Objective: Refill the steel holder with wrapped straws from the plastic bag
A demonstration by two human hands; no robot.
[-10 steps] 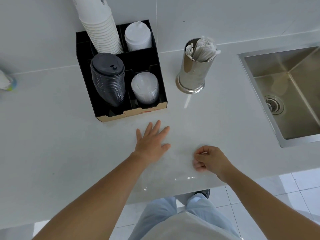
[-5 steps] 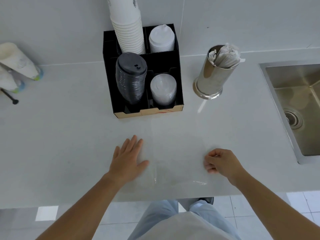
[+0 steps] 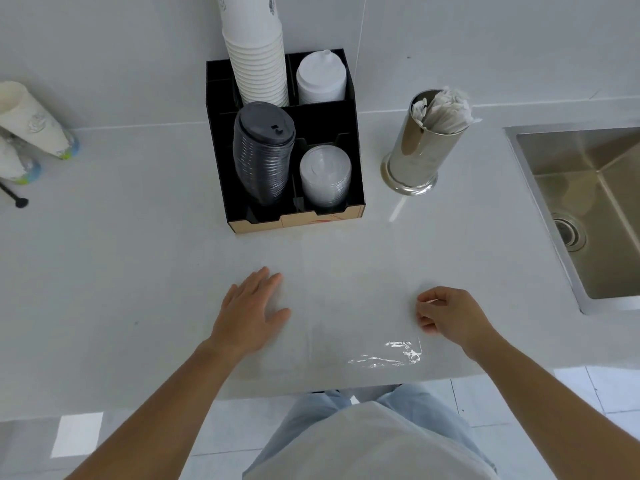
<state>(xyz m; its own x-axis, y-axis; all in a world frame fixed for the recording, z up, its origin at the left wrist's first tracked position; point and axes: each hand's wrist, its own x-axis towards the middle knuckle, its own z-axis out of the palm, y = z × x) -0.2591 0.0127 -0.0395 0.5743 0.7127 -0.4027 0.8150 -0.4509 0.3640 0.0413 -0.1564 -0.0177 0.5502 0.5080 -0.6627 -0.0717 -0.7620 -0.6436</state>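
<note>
I read no label; my left hand (image 3: 251, 315) lies flat and open, my right hand (image 3: 450, 315) pinches the barely visible plastic bag (image 3: 360, 306) at lower centre.

— What's different from a second ago?

— My left hand (image 3: 251, 315) has slid away from my right hand (image 3: 450, 315). It was close beside it, fingers spread toward the black organiser; now it lies flat well to the left of it.

— And the right?

— Curled as before, but the plastic bag (image 3: 360, 306) between the two hands lies flatter on the worktop (image 3: 121, 271), and a crinkled shine has come up just below and left of the right hand.

— Anything else?

— My head turned left: paper cups (image 3: 31, 123) now show far left of the left hand, and less of the sink (image 3: 588, 209) shows.
</note>
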